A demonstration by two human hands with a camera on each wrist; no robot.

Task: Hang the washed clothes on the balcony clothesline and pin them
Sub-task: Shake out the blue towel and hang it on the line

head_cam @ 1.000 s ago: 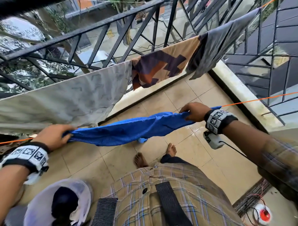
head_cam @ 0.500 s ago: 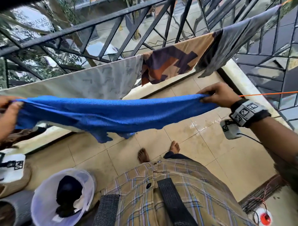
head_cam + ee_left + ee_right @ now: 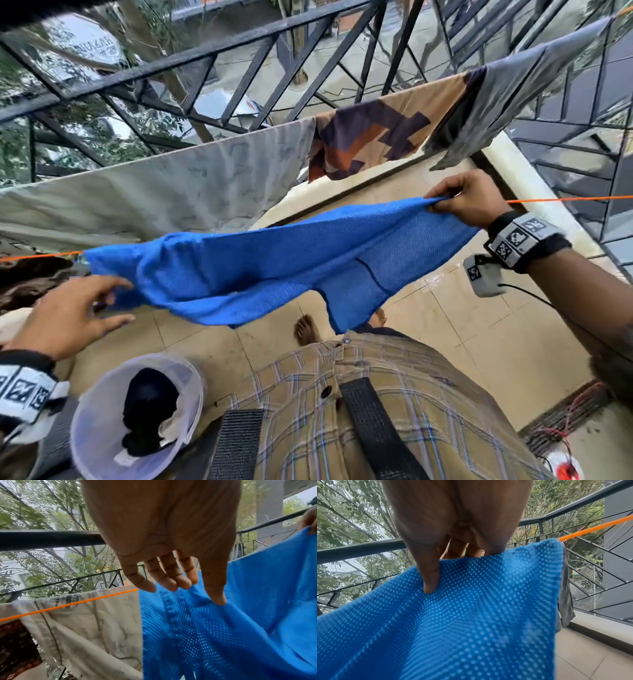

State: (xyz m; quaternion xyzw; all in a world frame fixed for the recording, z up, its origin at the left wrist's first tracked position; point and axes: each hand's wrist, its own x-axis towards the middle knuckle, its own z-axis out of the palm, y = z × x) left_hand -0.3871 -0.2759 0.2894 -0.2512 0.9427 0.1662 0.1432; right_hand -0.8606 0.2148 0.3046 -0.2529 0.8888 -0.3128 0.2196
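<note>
Balcony scene: tiled floor (image 3: 445, 342), black metal railing (image 3: 171, 65), orange clothesline (image 3: 565, 198) strung across in front of the person. Farther line along the railing already carries a pale printed sheet (image 3: 164, 195), a brown-and-purple patterned cloth (image 3: 376, 137) and a grey garment (image 3: 513, 102).

Blue mesh garment (image 3: 274, 260) now lies draped over the orange line. Half a second ago it was stretched between both hands, left end up in the left fist. Since then the left hand (image 3: 65, 318) has let go: fingers spread and nearly straight, holding nothing. In the left wrist view the thumb tip touches the bunched fabric; the other fingertips (image 3: 171, 584) sit at or just above it, contact unclear. Right hand (image 3: 469, 202) pinches the right top edge of the garment at the line, thumb (image 3: 431, 580) pressed on the near face, fingers curled behind.

Read: drape step is essentially done, line takes the weight on the left. Left end is bunched, needs spreading flat before pinning. No pegs visible in either hand, though a small pale object at the garment's left end on the line might be one; can't tell. Pinning not started on this piece.

White bucket (image 3: 102, 428) on the floor at lower left holds dark clothes (image 3: 147, 407), so more items remain.

Risk: right-end release before a peg goes on lets the mesh slide.
</note>
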